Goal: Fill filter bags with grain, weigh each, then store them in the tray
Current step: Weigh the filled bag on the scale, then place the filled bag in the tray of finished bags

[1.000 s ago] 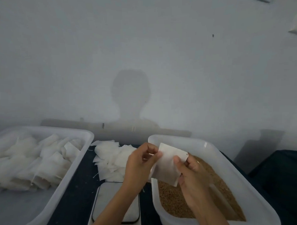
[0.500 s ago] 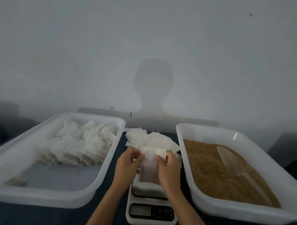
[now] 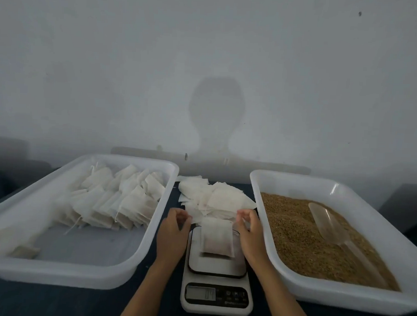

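Weighing step: flat white paper filter bag (image 3: 217, 239) lies on platform of white digital kitchen scale (image 3: 218, 273), between the trays on the dark counter (image 3: 81, 302). Left hand (image 3: 174, 230) and right hand (image 3: 248, 231) flank it, fingers loosely curled, gripping nothing. Likely next: read display, move bag into white plastic tray of filled bags (image 3: 136, 255).

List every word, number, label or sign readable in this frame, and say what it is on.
Nothing can be read with confidence.
White digital kitchen scale: its grey display shows no legible digits.
Same scale: the pale button symbols on its black panel and the small print beneath them are too blurred to read.
White filter bag on the scale, both white plastic trays, the wall: no text visible.
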{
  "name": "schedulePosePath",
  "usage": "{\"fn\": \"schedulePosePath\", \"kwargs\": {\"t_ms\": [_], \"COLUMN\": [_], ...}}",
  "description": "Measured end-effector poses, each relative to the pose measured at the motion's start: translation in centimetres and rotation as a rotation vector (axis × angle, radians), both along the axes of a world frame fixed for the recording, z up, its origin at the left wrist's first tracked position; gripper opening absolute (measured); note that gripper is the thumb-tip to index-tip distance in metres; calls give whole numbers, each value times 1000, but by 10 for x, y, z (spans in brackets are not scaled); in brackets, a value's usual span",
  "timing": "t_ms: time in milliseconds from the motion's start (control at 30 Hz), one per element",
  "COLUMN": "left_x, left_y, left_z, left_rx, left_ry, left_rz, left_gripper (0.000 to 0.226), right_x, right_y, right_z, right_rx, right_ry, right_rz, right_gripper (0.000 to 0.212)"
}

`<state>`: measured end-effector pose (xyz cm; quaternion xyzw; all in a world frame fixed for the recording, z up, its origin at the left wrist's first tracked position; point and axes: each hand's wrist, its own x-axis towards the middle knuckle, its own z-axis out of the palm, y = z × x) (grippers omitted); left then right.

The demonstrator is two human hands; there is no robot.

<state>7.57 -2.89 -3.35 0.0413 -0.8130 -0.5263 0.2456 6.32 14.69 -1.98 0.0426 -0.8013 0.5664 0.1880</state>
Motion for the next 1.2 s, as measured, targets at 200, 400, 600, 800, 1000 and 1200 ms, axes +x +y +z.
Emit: {"fn": "schedulePosePath", "kwargs": {"t_ms": [200,400,600,800,1000,1200], "left_x": [0,0,1,-5,-19,-24], "left_y": [-8,-7,-6,2,14,16], "left_z": [-1,1,2,2,13,12], "left_rx": [103,99,107,84,-75,-244], "left_ry": [-5,-5,-14,-109,-371,-405], "left_rz": [-22,-22,-44,-171,-300,-316], "left_gripper": [9,13,16,10,46,35], "right_x": [3,2,1,-5,-13,-13], "right_y": [3,5,4,1,-5,-7], "right_z": [-12,-13,-12,-12,-9,-6], "right_rx": [-47,-74,-52,8,63,167], "right_ry": [-3,-8,-11,-45,-131,-109], "right_rz": [-10,-2,16,35,58,52], "right_gripper": [15,11,11,15,21,23]}}
